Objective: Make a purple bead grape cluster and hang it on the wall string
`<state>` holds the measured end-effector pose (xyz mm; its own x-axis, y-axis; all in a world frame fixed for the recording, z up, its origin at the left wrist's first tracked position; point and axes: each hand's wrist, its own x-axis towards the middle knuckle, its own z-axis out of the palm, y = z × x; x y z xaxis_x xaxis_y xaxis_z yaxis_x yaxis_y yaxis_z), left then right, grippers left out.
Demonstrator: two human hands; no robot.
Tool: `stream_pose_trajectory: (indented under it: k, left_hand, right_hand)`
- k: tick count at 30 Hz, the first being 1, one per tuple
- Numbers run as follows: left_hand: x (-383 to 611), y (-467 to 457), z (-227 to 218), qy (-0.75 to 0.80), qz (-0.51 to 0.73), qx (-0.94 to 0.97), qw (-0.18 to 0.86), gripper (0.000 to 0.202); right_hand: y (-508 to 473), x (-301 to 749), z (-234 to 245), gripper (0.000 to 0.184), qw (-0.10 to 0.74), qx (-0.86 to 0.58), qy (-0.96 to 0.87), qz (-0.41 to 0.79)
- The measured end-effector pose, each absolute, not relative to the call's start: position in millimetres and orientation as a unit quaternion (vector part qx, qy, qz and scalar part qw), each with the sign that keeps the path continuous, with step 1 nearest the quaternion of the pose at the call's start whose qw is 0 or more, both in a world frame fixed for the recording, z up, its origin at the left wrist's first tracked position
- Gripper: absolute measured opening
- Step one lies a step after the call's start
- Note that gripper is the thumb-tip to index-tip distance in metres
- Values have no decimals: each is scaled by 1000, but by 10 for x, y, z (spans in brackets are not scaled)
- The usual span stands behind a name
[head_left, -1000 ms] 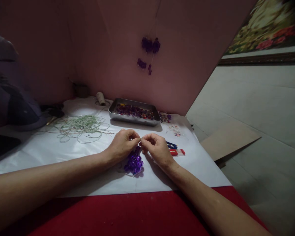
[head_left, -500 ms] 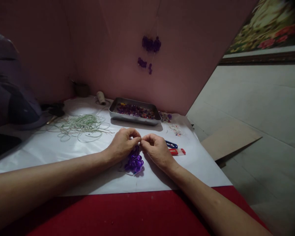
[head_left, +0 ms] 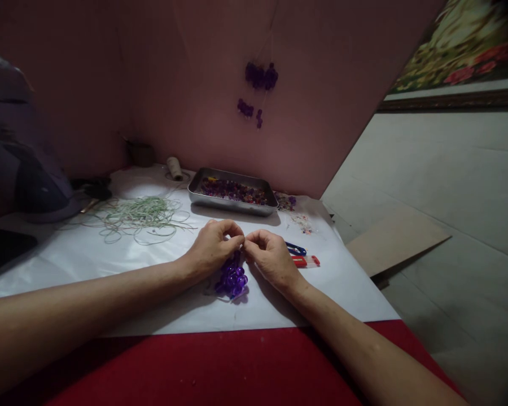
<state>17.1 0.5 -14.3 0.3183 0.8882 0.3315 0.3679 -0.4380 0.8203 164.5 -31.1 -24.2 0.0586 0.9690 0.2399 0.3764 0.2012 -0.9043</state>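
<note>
My left hand [head_left: 220, 243] and my right hand [head_left: 271, 256] meet at the fingertips above the white cloth [head_left: 165, 299]. Each pinches thumb against forefinger, and what lies between the tips is too small to make out. Just below them hangs or rests a cluster of shiny purple beads [head_left: 232, 280], its upper part partly covered by my left fingers. Right of my right hand lie a pair of blue thread snips [head_left: 295, 248] and a red cutter with a clear end [head_left: 306, 261].
Behind my hands stands a metal tray [head_left: 232, 206] of mixed beads. Loose beads [head_left: 302, 221] lie to its right. On the left are tangled pale green cords [head_left: 139, 217] and a thread spool [head_left: 174, 168]. Purple bead pieces [head_left: 260, 75] hang on the pink wall.
Both hands have shifted very slightly to the right, still pinched together. The bead cluster stays in nearly the same place.
</note>
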Motion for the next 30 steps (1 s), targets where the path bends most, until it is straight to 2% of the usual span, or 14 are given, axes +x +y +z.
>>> stream_pose_trajectory:
  k: [5, 11, 17, 30]
  left_hand:
    - [173, 12, -151, 426, 400, 746, 319, 10]
    - [182, 5, -126, 411, 412, 727, 364, 16]
    - [172, -1, -105, 426, 369, 753, 339, 19]
    - [182, -12, -83, 436, 361, 757, 326, 15]
  right_hand:
    - [-322, 1637, -229, 12, 469, -550, -622, 301]
    - [-314, 1643, -231, 9, 490, -543, -596, 330]
    - [-298, 1653, -249, 8, 513, -531, -581, 342]
    - [-288, 1655, -248, 7, 512, -529, -580, 349]
